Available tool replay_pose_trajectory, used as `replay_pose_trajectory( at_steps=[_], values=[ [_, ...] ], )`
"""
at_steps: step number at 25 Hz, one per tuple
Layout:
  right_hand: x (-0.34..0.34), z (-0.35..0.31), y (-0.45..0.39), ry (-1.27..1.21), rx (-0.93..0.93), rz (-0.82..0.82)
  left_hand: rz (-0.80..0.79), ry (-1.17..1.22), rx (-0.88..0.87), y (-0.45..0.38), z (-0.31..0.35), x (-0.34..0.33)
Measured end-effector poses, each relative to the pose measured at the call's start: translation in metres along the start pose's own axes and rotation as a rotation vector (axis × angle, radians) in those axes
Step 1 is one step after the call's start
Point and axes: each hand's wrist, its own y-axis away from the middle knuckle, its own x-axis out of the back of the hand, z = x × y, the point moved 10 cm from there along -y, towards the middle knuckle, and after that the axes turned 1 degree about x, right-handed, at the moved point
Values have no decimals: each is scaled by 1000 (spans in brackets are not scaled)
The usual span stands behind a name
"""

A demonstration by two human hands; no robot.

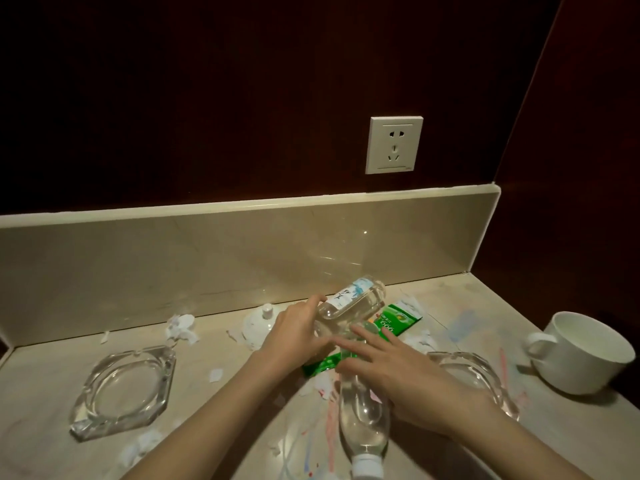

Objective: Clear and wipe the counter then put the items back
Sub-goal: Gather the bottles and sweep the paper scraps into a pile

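Observation:
Two clear plastic water bottles lie in the middle of the beige counter (221,403). My left hand (298,336) grips the far bottle (353,301), which has a white and blue label and is tilted up off the surface. The near bottle (363,420) lies on its side with its white cap towards me. My right hand (394,370) rests across its upper part with fingers straight. Two green packets show under the hands, one (398,318) behind them and one (320,363) between my wrists. Red and blue scribble marks stain the counter.
A glass ashtray (124,389) sits at the left, another (467,370) just right of my right hand. A white cup (581,356) stands at the far right. A white lid (256,323) and torn paper scraps (181,327) lie near the backsplash (173,265). A wall socket (394,144) is above.

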Motion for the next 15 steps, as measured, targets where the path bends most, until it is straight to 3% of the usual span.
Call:
replay_pose_trajectory(
  at_steps=[9, 13, 15],
  values=[
    [20, 25, -1, -135, 84, 232, 195, 52, -31, -6, 9, 74],
    [34, 59, 9, -572, -78, 388, 211, 49, -44, -3, 15, 92],
    [39, 74, 14, -808, -174, 479, 117, 278, -37, -7, 13, 80]
  ],
)
